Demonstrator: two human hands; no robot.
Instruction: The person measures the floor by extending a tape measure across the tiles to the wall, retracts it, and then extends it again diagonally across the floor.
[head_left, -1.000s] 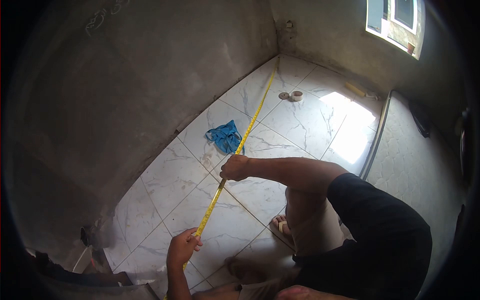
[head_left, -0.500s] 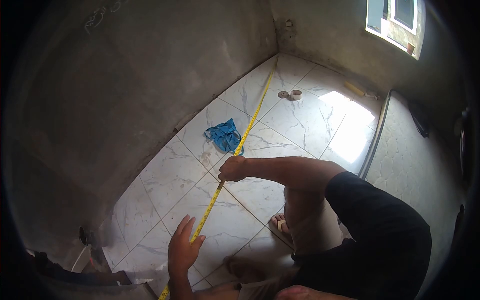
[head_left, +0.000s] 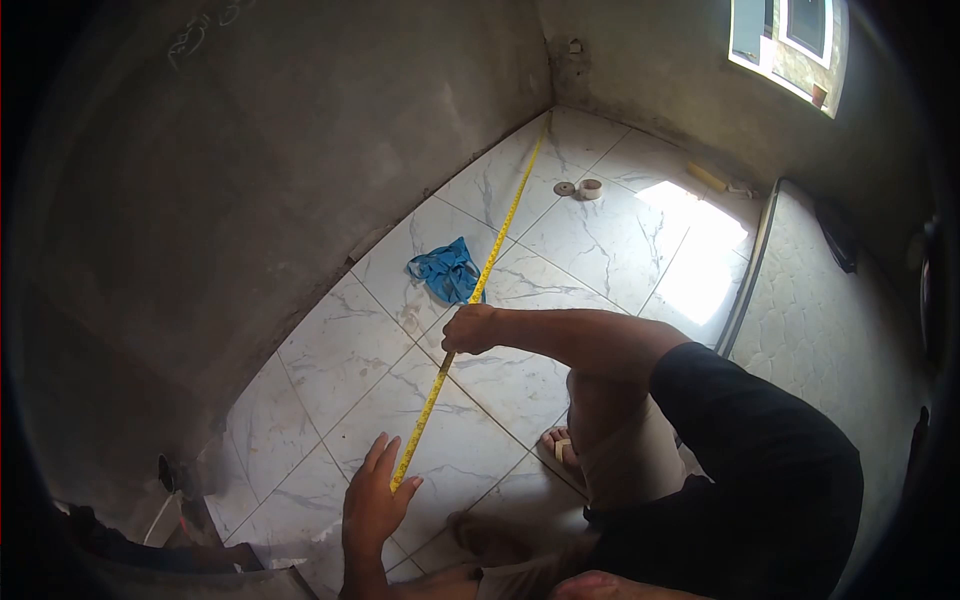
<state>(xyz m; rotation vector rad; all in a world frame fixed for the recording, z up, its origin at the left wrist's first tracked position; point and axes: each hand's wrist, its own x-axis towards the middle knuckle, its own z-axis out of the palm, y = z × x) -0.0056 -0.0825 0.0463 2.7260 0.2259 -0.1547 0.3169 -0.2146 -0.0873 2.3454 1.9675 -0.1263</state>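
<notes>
A yellow measuring tape (head_left: 510, 210) stretches from the far corner of the room toward me across the tiled floor. My right hand (head_left: 470, 330) is closed around it midway. Just below that grip, a short stretch of the tape looks dark. Nearer to me, my left hand (head_left: 376, 500) is open beside the tape, fingers extended and thumb apart. The tape passes behind this hand, and its near end is hidden. Close to my right hand, a crumpled blue cloth (head_left: 447, 272) lies on the floor against the tape.
White marbled tiles (head_left: 590, 250) cover the floor. A roll of tape (head_left: 590, 189) and a flat round disc (head_left: 564, 189) lie near the corner. A mattress (head_left: 800, 300) leans on the right. A bare grey wall (head_left: 250, 180) runs along the left, and a sandalled foot (head_left: 562, 447) rests below my arm.
Both hands have shifted slightly, the right one a little up and the left one a little to the right. The tape's middle stretch has moved slightly left in view.
</notes>
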